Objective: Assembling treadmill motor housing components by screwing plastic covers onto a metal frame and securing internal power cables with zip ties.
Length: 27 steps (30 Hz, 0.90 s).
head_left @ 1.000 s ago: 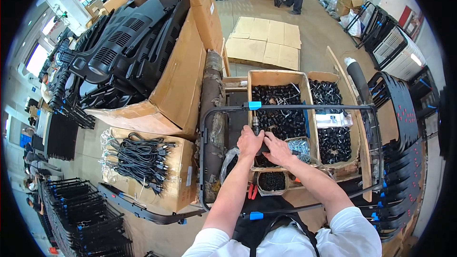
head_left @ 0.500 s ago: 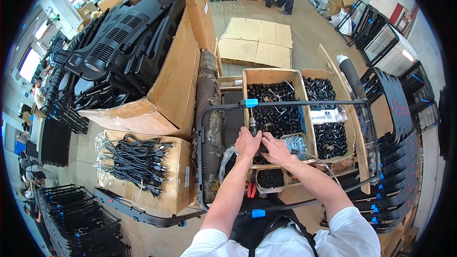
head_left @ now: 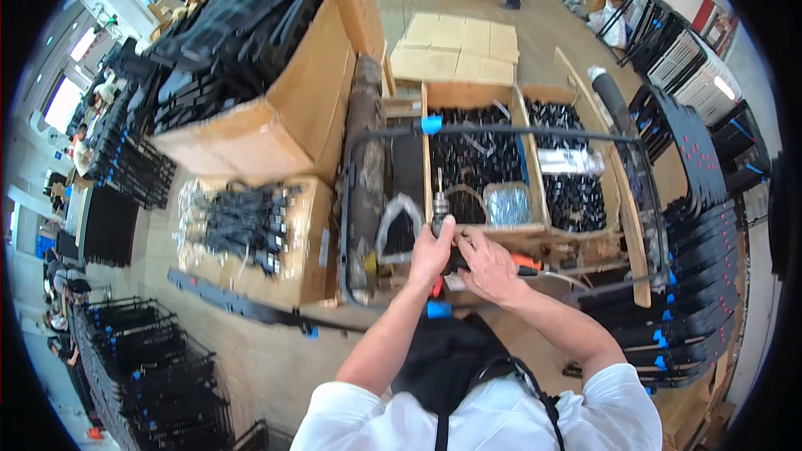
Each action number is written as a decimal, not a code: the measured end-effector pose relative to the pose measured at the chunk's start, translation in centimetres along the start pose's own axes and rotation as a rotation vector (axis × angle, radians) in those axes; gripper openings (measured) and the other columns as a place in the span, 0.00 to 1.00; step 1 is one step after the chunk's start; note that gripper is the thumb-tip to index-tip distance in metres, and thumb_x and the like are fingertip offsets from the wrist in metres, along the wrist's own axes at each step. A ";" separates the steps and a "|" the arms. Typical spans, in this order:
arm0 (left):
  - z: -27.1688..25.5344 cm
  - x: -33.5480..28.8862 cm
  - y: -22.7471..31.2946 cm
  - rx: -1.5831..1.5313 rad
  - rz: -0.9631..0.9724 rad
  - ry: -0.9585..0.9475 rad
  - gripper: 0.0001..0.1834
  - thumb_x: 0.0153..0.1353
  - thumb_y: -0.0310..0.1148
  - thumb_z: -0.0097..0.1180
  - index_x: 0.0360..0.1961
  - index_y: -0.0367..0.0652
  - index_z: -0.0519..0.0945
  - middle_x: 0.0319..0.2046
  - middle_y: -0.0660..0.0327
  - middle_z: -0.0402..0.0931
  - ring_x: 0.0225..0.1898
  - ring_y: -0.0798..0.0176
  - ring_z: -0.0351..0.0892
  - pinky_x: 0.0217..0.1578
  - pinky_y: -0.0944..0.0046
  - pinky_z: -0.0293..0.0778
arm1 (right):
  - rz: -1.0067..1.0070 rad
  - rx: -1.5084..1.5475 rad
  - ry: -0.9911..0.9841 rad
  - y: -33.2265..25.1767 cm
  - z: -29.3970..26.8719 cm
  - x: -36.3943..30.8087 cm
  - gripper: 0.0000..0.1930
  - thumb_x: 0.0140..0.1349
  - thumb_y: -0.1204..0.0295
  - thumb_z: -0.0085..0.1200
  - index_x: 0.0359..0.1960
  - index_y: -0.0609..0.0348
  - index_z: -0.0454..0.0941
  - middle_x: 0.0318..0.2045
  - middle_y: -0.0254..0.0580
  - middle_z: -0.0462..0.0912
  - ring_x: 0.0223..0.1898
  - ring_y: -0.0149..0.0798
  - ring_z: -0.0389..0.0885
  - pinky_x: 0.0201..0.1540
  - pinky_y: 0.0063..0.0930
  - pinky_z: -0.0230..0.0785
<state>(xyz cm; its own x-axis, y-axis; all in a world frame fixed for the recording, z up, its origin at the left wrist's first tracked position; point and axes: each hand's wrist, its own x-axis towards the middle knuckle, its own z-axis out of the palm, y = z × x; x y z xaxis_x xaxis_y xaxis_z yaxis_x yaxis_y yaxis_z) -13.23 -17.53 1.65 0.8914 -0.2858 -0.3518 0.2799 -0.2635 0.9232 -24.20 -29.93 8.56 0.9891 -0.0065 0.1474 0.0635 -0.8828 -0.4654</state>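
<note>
A power drill [head_left: 440, 207] with a metal chuck and a thin bit is held in both my hands, the bit pointing away from me. My left hand [head_left: 431, 254] closes around the front of its body, just behind the chuck. Around the rear part wraps my right hand [head_left: 488, 269]; the tool beneath it is mostly hidden. An orange and black end piece [head_left: 526, 265] shows beside my right hand, with a pale cord trailing right. A black tubular frame [head_left: 535, 130] with blue pieces surrounds my hands. Its far bar lies beyond the bit tip, apart from it.
Beyond my hands, a wooden bin [head_left: 426, 150] holds many black parts and a small box of silver screws [head_left: 508, 204]. Left stand a carton [head_left: 322, 238] with bundled black cables and a large box [head_left: 309, 108] of black plastic panels. Black frames [head_left: 697, 259] are stacked right.
Both hands and the drill have drawn back toward me, away from the frame's far bar. The whole view has shifted and is somewhat blurred. Both hands keep their grip.
</note>
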 end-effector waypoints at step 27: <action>-5.7 -23.8 -18.2 0.103 -0.093 0.162 0.30 0.70 0.59 0.61 0.37 0.36 0.81 0.28 0.61 0.79 0.32 0.65 0.75 0.36 0.58 0.73 | 0.123 0.097 -0.323 -10.8 12.3 -22.8 0.42 0.53 0.63 0.71 0.68 0.63 0.65 0.48 0.59 0.83 0.50 0.61 0.85 0.53 0.51 0.79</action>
<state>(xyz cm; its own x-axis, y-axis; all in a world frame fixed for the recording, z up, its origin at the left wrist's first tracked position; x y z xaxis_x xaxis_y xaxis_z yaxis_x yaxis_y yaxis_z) -37.51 -0.65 -5.88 0.9114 -0.1060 -0.3976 0.3333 -0.3766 0.8643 -45.79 -14.51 -0.52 0.9803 0.0526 -0.1906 -0.0612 -0.8359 -0.5455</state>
